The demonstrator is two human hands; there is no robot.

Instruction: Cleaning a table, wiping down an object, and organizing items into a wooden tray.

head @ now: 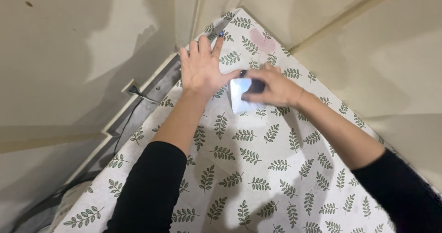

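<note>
Two hands, a left hand (201,70) and a right hand (271,88); one white card (239,96); one leaf-patterned tablecloth (248,168); one black cable (126,122); one pink stain (262,39) on the cloth

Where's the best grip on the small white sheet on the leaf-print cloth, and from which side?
Probably the near, lower edge of the white sheet. It lies flat on the cloth, so pinch an edge, not the face. The right hand covers its far right part and the left hand lies flat just left. The near side is free, so come from there.
</note>
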